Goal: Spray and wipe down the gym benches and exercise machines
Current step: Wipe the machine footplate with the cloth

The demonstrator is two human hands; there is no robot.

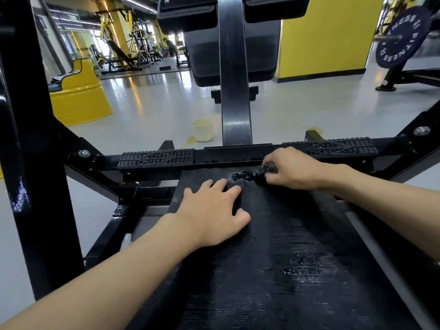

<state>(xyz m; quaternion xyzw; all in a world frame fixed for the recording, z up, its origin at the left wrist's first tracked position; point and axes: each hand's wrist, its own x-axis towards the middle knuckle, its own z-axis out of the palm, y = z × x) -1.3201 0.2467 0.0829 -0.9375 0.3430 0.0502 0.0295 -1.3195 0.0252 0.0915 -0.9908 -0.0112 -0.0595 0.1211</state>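
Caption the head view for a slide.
Right hand grips a dark cloth on the black bench pad; left hand rests flat alongside.

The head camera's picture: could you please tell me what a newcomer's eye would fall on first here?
Two bare arms reach over a black textured pad in the foreground: the left hand lies flat on it while the right hand grips a dark cloth at its far end. Beyond, a cream cup stands on the grey floor, and a dark-blue weight plate hangs at upper right.
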